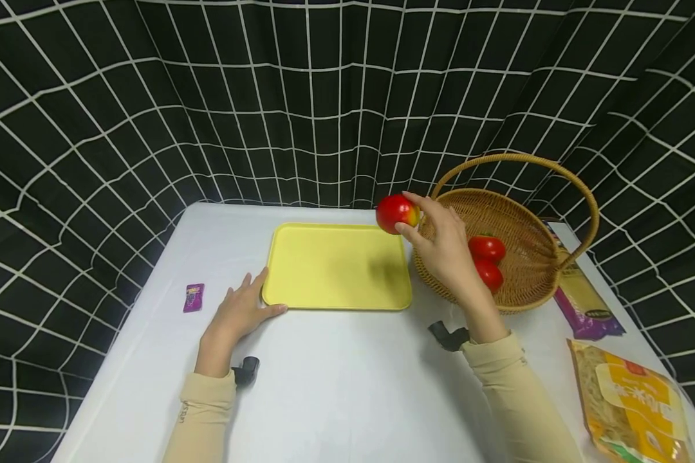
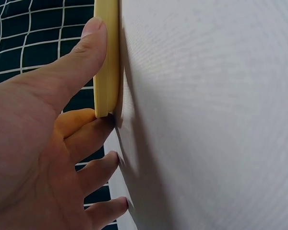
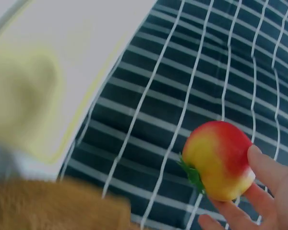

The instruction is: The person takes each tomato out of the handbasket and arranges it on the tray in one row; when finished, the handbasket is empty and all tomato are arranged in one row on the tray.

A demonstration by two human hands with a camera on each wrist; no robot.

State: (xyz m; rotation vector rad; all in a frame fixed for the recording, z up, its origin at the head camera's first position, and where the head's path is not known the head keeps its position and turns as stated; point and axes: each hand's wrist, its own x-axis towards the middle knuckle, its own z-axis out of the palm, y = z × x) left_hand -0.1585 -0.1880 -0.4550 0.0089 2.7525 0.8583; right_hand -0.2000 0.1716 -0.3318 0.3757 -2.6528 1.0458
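Observation:
A red-and-yellow fruit (image 1: pixel 394 214) is pinched in my right hand (image 1: pixel 443 247), held up above the right end of a yellow tray (image 1: pixel 336 267), beside a wicker basket (image 1: pixel 521 231). In the right wrist view, green leaves show at one end of the fruit (image 3: pixel 218 160), with thumb and fingers on its other side. My left hand (image 1: pixel 240 312) holds the tray's near left corner, thumb along the front edge and index finger at the left side. The left wrist view shows that thumb against the tray's wall (image 2: pixel 105 72) and other fingertips on the table.
Red tomatoes (image 1: pixel 487 248) lie in the basket, which has a tall arched handle. A purple-and-gold packet (image 1: pixel 587 299) lies right of it, and an orange food bag (image 1: pixel 637 405) nearer me. A small purple packet (image 1: pixel 194 298) lies at the left. Gridded black cloth (image 1: pixel 324 96) surrounds the table.

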